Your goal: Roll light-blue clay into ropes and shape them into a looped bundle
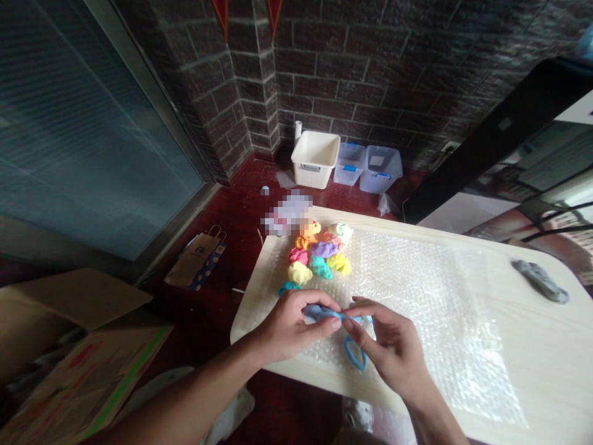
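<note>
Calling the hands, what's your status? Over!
Left hand and right hand: both pinching long, light-blue, soft-looking piece. Slim blue loop below hands. Colourful crumpled bundles close beyond left hand.

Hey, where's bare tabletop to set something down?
The tabletop is bare between the right edge of the bubble wrap and the grey bundle, and from that bundle toward the near edge. The left end is crowded with coloured bundles, plus the left hand and right hand pinching a blue piece.

I have my left hand (287, 327) and right hand (396, 352) nearly meeting, thumbs and fingers pinched; behind each, my left forearm (199, 383) and right forearm (438, 405) slant inward, the left one stretching longer.
</note>
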`<action>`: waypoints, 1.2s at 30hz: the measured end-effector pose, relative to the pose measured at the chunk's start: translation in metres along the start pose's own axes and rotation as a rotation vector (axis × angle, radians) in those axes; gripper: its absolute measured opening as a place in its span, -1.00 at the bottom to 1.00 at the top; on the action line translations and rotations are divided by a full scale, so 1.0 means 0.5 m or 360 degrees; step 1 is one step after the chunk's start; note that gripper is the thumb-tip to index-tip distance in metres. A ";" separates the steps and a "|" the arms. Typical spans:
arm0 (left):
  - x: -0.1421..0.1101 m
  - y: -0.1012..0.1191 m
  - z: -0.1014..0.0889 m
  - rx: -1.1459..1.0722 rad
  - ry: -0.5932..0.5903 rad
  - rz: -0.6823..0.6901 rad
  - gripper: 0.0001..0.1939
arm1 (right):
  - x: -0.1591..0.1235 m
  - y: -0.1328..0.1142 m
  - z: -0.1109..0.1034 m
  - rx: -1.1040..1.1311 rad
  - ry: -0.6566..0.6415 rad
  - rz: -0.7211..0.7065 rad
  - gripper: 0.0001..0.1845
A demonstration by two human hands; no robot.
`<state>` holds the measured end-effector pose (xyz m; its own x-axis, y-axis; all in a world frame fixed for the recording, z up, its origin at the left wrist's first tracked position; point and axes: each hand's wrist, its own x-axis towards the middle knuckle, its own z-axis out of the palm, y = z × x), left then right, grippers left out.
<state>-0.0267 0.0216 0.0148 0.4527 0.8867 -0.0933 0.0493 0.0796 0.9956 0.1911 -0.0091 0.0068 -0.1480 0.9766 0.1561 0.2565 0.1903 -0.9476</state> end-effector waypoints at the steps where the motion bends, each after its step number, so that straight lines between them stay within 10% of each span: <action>1: 0.000 -0.001 0.000 0.0024 0.0009 -0.0008 -0.70 | 0.000 0.000 0.001 -0.0024 -0.0003 0.0015 -0.88; 36: -0.004 0.008 -0.002 0.0009 0.0057 -0.0066 -0.67 | -0.004 0.006 0.000 -0.0038 -0.0149 -0.0027 -0.69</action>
<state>-0.0282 0.0207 0.0189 0.4181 0.8985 -0.1338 0.0725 0.1139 0.9908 0.1921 -0.0103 0.0037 -0.2407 0.9598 0.1443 0.2757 0.2101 -0.9380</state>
